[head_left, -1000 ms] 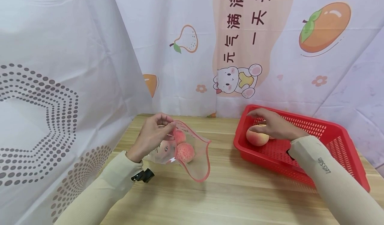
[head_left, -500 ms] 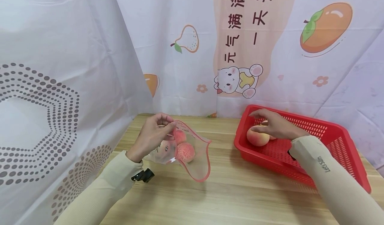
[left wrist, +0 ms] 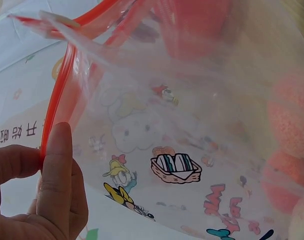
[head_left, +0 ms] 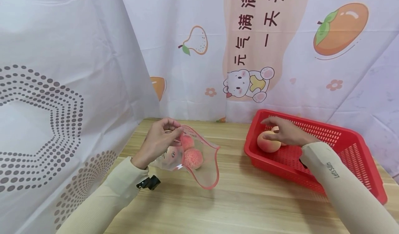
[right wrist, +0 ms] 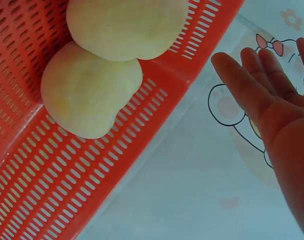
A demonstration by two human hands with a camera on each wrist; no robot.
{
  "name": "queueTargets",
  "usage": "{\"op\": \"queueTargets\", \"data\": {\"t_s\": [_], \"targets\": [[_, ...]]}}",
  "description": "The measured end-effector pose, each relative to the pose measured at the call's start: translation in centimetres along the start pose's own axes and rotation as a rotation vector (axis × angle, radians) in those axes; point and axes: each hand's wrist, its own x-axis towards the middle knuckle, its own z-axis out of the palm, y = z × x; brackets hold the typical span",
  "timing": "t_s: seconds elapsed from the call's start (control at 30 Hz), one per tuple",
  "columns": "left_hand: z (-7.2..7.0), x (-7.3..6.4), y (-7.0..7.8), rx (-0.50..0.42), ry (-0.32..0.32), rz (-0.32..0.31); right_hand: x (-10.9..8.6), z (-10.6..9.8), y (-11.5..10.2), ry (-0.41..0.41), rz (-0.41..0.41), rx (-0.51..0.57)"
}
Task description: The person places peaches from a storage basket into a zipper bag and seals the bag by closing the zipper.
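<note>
My left hand (head_left: pixel 159 140) pinches the red-edged rim of a clear zip bag (head_left: pixel 207 173) between thumb and fingers. The bag's mouth gapes toward the right. Inside it lie pinkish-red peaches (head_left: pixel 193 158), also seen through the printed film at the right of the left wrist view. Over the red basket (head_left: pixel 280 171), my right hand (head_left: pixel 288 131) hovers with fingers extended and thumb apart, close to a yellow-red peach (head_left: pixel 267 144). A second peach lies partly hidden behind the hand. The right wrist view has two pale peaches (right wrist: pixel 86 100) in the basket, apart from the fingers.
A wooden table (head_left: pixel 218 206) carries the bag at left and the basket at right. Behind it hangs a printed curtain (head_left: pixel 193 88), and another sheet (head_left: pixel 106 71) hangs along the left side. A black strap (head_left: pixel 149 182) sits by the left wrist.
My right hand has sunk slightly and shifted a little right above the peaches, showing more of the farther one. The left hand and bag stay nearly still.
</note>
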Motion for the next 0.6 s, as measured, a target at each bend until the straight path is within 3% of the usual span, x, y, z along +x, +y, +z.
{"op": "queueTargets", "data": {"t_s": [0.6], "targets": [[-0.2, -0.1, -0.2, 0.009, 0.005, 0.006, 0.6, 0.6, 2.1, -0.024, -0.037, -0.024]]}}
